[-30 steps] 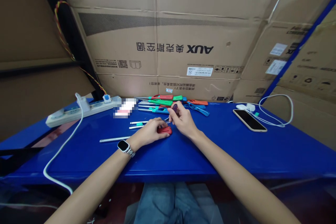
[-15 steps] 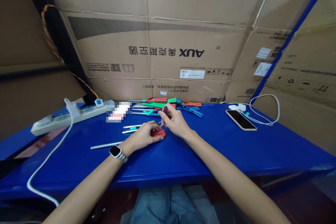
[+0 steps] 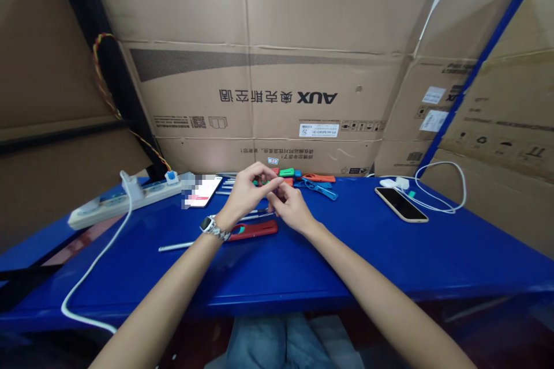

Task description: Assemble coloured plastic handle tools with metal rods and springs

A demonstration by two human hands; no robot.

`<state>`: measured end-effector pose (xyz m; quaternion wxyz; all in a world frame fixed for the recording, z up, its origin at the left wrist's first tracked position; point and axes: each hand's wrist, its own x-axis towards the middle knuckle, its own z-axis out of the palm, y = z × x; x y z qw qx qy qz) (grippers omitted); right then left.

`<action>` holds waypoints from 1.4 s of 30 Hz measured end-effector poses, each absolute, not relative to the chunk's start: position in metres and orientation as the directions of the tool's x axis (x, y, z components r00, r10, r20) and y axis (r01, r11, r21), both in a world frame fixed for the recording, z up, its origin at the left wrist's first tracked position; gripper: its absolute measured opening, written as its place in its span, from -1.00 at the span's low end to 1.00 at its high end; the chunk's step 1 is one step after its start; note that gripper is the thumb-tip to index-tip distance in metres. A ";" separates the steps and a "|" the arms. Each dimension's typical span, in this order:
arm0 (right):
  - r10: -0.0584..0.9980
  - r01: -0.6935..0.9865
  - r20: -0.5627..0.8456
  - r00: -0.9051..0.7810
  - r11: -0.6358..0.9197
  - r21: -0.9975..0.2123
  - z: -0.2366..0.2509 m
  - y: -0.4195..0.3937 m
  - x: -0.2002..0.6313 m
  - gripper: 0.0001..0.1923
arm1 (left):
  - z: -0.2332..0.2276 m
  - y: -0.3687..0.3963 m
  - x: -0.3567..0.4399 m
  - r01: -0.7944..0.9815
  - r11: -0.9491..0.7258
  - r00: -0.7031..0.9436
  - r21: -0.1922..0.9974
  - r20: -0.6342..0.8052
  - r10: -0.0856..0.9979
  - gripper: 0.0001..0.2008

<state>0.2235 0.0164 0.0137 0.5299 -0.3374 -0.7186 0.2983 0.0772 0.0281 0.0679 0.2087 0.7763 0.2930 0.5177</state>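
Both hands are raised a little above the blue worktop point(image 3: 389, 253), fingertips meeting: the left hand point(image 3: 246, 190), with a watch point(image 3: 210, 226) at the wrist, curls its thumb and forefinger toward the right hand point(image 3: 291, 207), which pinches back at the same spot. Something very small seems to be nipped between them, but it is too small and blurred to name, so whether either hand truly has hold of a part cannot be told; neither is spread open. Just below and near the left wrist lies a red lighter handle point(image 3: 255, 229), flat on the worktop, untouched, with a loose metal tube point(image 3: 175, 246) to its left. Behind the hands, against the cardboard box point(image 3: 268, 98), sits a row of long-nosed lighters point(image 3: 311, 179) in red, green and blue. A power strip point(image 3: 125, 199) lies at the far left, a phone point(image 3: 401, 204) with a white cable point(image 3: 450, 184) at the right. By the look of it the work is at a fine fitting step, a tiny piece being readied between the fingertips; bringing it down to the red handle would call for a steady, precise pinch and one hand freed to pin the handle.
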 end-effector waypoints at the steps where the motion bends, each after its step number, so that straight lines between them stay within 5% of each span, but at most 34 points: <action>1: 0.804 0.176 0.559 -0.202 0.592 -0.787 0.013 0.016 0.223 -0.66 | 0.067 0.030 0.079 0.207 -0.740 0.290 0.640 0.682 0.672 -0.75; 9: 0.755 0.239 0.603 -0.255 0.654 -0.718 0.023 0.011 0.229 -0.71 | 0.049 0.034 0.074 0.041 -0.728 0.282 0.684 0.692 0.665 -0.76; 13: 0.776 0.151 0.501 -0.384 0.588 -0.794 0.033 0.007 0.239 -0.72 | 0.050 0.030 0.068 0.040 -0.746 0.329 0.664 0.696 0.638 -0.76; 24: 0.860 0.054 0.483 -0.166 0.497 -0.866 0.017 0.015 0.228 -0.58 | 0.044 0.027 0.088 0.022 -0.686 0.185 0.727 0.672 0.717 -0.69; 31: 0.800 0.009 0.445 -0.401 0.489 -0.872 0.034 0.005 0.241 -0.64 | 0.048 0.028 0.075 0.040 -0.734 0.304 0.678 0.692 0.655 -0.76; 38: 0.864 -0.005 0.483 -0.144 0.487 -0.873 0.015 0.017 0.226 -0.57 | 0.042 0.032 0.090 0.039 -0.686 0.138 0.726 0.676 0.724 -0.78; 42: 0.860 -0.018 0.479 -0.177 0.484 -0.875 0.020 0.012 0.228 -0.56 | 0.042 0.036 0.088 -0.016 -0.716 0.193 0.698 0.705 0.683 -0.74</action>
